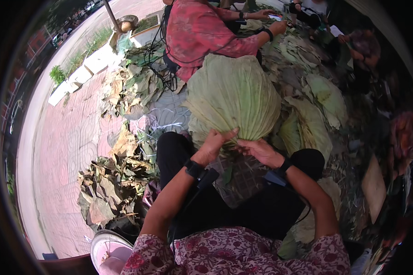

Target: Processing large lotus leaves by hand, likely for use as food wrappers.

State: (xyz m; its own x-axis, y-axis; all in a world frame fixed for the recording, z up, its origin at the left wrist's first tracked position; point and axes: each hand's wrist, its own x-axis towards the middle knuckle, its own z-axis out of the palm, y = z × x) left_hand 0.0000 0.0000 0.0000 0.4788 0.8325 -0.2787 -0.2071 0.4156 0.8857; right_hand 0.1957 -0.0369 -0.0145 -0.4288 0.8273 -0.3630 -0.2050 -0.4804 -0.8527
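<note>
Left hand [212, 145]: grip closed on the lower edge of the bundle of large green leaves [234, 94], fingers curled over it.
Right hand [260, 151]: grip pinching the same edge, just beside the left hand.
Leaf bundle: fanned upright over the person's lap, between both knees.
Around: dry leaf scraps [112, 188] on the brick pavement [64, 137] at left; another person in a red shirt [199, 32] beyond the bundle.

Leaf piles [124, 87] crowd; left paving [69, 137] prob. free

Paved ground [73, 137] under scattered dried leaves [114, 188]
</note>
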